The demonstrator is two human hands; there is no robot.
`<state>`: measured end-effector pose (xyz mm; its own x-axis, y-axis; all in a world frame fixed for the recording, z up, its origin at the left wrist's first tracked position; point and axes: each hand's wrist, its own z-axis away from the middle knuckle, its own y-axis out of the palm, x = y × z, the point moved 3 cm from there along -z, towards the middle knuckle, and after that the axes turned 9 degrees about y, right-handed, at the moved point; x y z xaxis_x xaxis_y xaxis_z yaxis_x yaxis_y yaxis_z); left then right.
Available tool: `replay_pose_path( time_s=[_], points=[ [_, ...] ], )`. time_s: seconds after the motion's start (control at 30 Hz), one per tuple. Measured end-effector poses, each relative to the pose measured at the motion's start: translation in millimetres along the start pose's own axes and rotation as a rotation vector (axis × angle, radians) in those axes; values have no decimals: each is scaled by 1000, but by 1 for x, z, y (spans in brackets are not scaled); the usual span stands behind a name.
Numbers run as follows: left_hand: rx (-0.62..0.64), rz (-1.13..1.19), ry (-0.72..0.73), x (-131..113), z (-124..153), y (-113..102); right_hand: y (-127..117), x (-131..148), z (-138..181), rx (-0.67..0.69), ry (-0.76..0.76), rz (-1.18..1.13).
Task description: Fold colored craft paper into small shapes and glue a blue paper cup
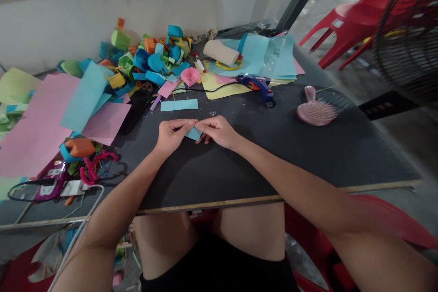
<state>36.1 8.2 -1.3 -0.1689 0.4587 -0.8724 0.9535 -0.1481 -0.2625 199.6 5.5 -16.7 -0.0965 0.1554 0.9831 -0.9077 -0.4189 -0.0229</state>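
Paper, small and blue (pixel 193 134), is pinched between the two hands, just above the dark worktop (pixel 236 173). The left hand (pixel 172 135) grips it with its thumb and fingers on one side. The right hand (pixel 219 132) grips it on the other side, and the tips of the two hands come close together at the top edge. Just past the hands lies a flat blue strip (pixel 179 105) with a fold line in it. Behind that is a curled pink paper (pixel 190 76), next to a big heap of folded paper bits (pixel 153 61) in blue, green, orange and yellow. A blue glue gun (pixel 258 86) lies farther right, near a tan roll (pixel 221 52). A pink hairbrush (pixel 316 112) lies bristles up, well apart from the right hand. Big pink sheets (pixel 39 123) lie on the left.
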Motion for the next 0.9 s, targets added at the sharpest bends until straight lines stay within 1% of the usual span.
replay_pose_path(
  time_s=[0.07, 0.2, 0.3, 0.37, 0.43, 0.5, 0.6, 0.67, 0.77, 0.9],
  points=[
    [-25, -7, -26, 0, 0, -2, 0, 0, 1, 2, -8, 35],
    [-42, -37, -9, -3, 0, -3, 1, 3, 4, -9, -84, 181],
    [-42, -67, -20, -3, -1, -1, 0, 5, 7, -74, -133, 291],
    [-54, -82, -38, -2, -1, 0, 0, 5, 7, -126, -139, 341],
    [-81, -109, -44, -2, 0, 0, 0, 5, 6, -149, -116, 325],
    [-101, -141, -29, -2, 1, -1, 1, 6, 4, -137, -83, 250],
    [-90, -154, -4, -3, 1, -2, 2, 6, 3, -107, -65, 188],
    [-58, -130, -10, -1, 0, -2, 1, 7, 4, -102, -86, 224],
    [-15, -73, -28, 3, -3, -1, -1, 8, 7, -129, -132, 295],
    [-6, -51, 41, 0, -5, 0, -2, 11, 9, -167, -160, 367]
  ],
)
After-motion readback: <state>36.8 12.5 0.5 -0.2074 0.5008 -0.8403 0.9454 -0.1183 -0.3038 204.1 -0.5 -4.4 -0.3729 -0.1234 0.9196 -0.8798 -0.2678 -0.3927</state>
